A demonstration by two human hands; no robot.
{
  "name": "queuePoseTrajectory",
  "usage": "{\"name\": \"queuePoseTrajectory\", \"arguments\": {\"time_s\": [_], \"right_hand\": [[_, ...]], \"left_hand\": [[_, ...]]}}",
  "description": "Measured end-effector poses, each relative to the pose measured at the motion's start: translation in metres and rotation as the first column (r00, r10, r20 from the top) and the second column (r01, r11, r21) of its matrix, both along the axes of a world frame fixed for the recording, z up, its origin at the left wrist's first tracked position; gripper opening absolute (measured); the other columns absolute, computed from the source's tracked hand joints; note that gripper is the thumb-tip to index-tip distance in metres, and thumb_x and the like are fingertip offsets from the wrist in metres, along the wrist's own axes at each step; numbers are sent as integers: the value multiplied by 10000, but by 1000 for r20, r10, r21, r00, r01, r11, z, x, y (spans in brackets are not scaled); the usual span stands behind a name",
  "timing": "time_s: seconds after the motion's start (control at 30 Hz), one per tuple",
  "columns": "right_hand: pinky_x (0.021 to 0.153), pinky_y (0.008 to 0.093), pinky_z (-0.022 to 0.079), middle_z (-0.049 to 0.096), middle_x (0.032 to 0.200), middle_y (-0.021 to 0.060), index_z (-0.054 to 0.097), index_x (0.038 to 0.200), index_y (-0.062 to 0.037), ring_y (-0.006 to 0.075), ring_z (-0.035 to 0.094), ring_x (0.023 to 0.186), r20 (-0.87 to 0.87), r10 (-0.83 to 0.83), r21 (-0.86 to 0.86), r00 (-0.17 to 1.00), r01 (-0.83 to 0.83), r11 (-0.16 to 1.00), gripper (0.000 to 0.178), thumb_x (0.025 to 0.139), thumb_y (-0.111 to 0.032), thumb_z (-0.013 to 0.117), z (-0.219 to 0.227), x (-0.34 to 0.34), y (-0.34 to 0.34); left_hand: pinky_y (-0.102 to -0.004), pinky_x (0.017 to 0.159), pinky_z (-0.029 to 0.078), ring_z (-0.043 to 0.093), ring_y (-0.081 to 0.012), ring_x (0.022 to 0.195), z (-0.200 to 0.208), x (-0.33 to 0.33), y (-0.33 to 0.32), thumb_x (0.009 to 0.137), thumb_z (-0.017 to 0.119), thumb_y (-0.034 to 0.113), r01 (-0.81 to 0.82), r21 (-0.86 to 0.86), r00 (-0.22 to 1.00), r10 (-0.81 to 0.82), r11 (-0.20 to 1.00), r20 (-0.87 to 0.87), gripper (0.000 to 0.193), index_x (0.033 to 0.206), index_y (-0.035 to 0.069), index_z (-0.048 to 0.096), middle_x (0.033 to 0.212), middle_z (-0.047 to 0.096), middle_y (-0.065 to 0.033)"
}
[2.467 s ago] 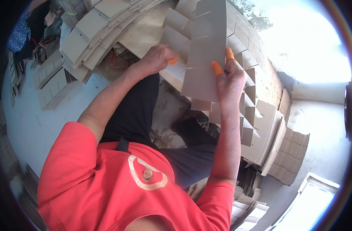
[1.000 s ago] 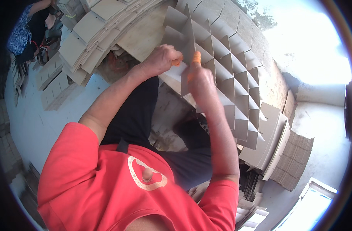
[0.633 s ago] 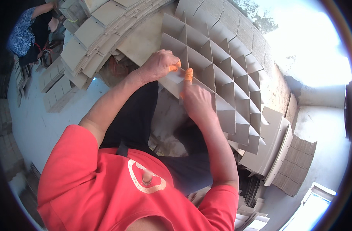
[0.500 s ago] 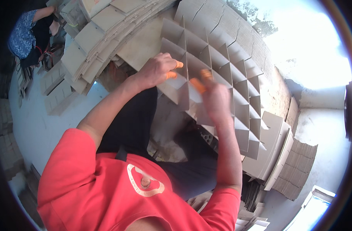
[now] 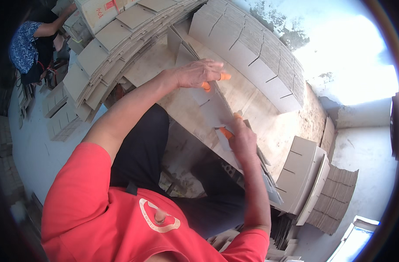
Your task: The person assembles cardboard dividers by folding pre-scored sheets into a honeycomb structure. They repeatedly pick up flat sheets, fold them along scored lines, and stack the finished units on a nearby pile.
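A grey cardboard divider grid (image 5: 208, 105), folded nearly flat into a long narrow bundle, slants across the wooden worktop (image 5: 269, 120) in front of me. My left hand (image 5: 198, 74) is closed on its upper edge toward the far end, orange covers on thumb and finger. Nearer the other end, my right hand (image 5: 244, 139) grips the same edge, also with orange finger covers. Part of the divider is hidden behind my right forearm. Behind it stands a long row of slotted cardboard strips (image 5: 247, 50), packed upright.
Stacked cardboard pieces (image 5: 101, 65) curve along the left, with a carton (image 5: 99, 15) behind them. At right stand slotted sheets (image 5: 297, 163) and another strip bundle (image 5: 334, 196). A person in a patterned blue top (image 5: 25, 46) is at the far left.
The divider grid, spread open half a second ago, has collapsed into a narrow folded bundle. My left hand has moved right, my right hand slightly nearer me. The worktop behind is now exposed.
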State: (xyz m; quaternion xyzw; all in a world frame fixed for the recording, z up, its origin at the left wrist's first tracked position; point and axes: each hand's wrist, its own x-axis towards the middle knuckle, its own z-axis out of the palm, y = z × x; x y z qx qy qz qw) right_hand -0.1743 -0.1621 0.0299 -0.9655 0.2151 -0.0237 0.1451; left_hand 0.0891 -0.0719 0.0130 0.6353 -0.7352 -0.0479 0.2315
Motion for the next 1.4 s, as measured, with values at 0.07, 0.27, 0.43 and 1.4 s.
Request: {"name": "queuePoseTrajectory", "arguments": {"time_s": [0.07,0.27,0.43,1.4], "right_hand": [[648,464,465,639,844,173,499,1068,-25,354,624,814,42,16,16,999,-16,1000,280,856,-168,611,-10,-2,6],[690,453,461,632,838,159,551,1011,-60,356,608,837,79,-47,-111,996,55,992,210,810,-44,612,31,-4,0],[891,467,474,593,1099,164,546,1183,1,324,600,1007,506,330,-671,797,123,731,338,851,-13,613,91,-30,27],[886,515,380,491,1145,87,427,1309,-96,274,442,1158,415,-845,-610,337,792,17,705,753,-408,728,-4,-366,-137]], "left_hand": [[-405,789,432,596,-223,865,-11,5,4,690,681,53,85,-98,994,-91,991,-57,340,1028,45,648,826,633,-51],[-380,656,465,598,-217,845,33,-11,13,712,648,66,45,179,966,-89,983,243,121,823,27,622,837,625,-62],[-338,679,499,593,-232,839,117,-31,105,681,636,71,-13,-599,837,336,801,431,143,805,1,645,971,633,-113],[-391,826,431,581,-267,919,8,19,95,818,584,62,-473,-215,731,517,854,444,275,1085,29,641,947,648,-111]]}}
